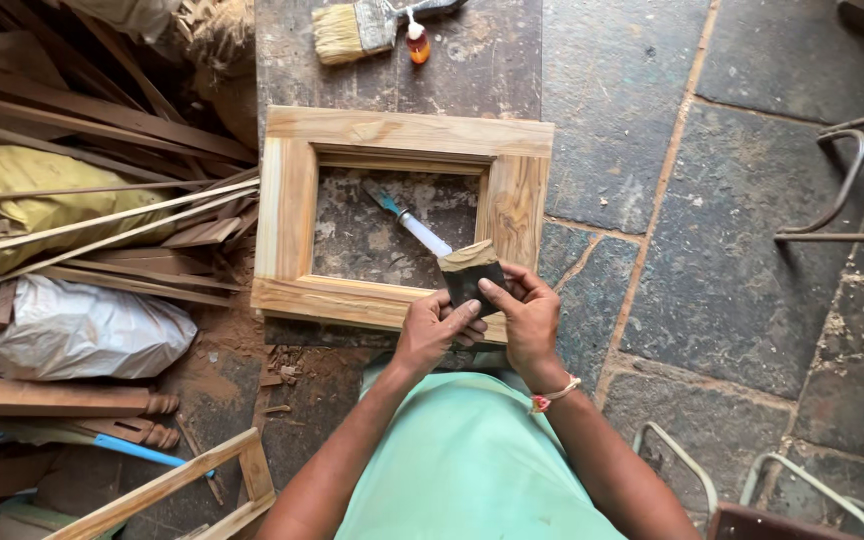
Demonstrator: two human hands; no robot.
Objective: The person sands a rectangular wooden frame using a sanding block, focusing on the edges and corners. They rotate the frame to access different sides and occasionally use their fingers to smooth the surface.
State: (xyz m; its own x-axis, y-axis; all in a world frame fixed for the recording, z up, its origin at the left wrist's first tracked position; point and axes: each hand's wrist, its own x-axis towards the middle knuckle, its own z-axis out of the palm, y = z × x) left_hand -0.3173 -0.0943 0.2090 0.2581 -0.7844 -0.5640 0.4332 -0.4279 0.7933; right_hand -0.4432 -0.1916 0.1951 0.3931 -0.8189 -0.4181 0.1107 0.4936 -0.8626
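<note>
Both hands meet over the near rail of a rectangular wooden frame (404, 215) that lies flat on a dark work slab (472, 70), its long axis running left to right. The left hand (432, 330) and the right hand (524, 318) together grasp a folded piece of sandpaper (470, 272), fingers curled around its lower part; the right thumb presses on its dark face. The sandpaper stands tilted, its tan top edge uppermost and its long axis running roughly up and away from the person, just above the frame's near right corner. Inside the frame's opening a blue-handled tool with a pale shaft (410, 222) lies diagonally, handle toward the far left, tip toward the hands. At the slab's far edge lie a paintbrush (352, 28) and a small orange-capped bottle (417, 42), well apart from the hands. Left of the frame the room is crowded: wood strips (102, 225), a yellow sack (47, 185) and a grey bag (82, 330) press close to the frame's left rail. Right of the frame the stone floor (712, 250) offers open room, with metal chair legs (842, 185) farther off.
</note>
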